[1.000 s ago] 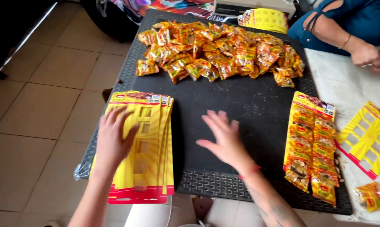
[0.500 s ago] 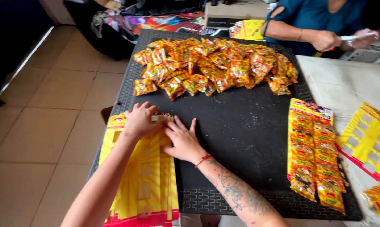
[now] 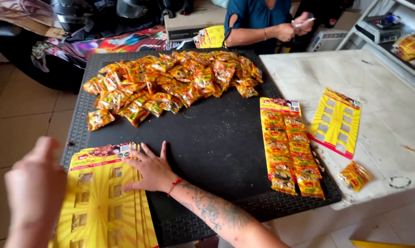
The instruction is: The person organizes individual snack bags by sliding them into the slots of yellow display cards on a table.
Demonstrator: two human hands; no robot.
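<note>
My right hand point(image 3: 153, 169) lies flat with fingers spread on the right edge of a fanned stack of yellow display cards point(image 3: 102, 202), at the near left corner of the black mat point(image 3: 216, 142). A red string bracelet and a tattoo show on that arm. My left hand point(image 3: 35, 183) hovers blurred above the stack's left side, back towards me, holding nothing. A big pile of orange and yellow snack packets point(image 3: 170, 82) covers the far part of the mat.
A card filled with packets point(image 3: 290, 147) lies at the mat's right edge. On the white table point(image 3: 381, 92) are an empty yellow card point(image 3: 336, 121) and a loose packet point(image 3: 354, 176). Another person point(image 3: 267, 23) stands at the far side, hands together on a pen-like thing.
My left hand has lifted off the card stack and drawn back towards me. My right hand stays pressed on the stack. The view has tilted up a little.
</note>
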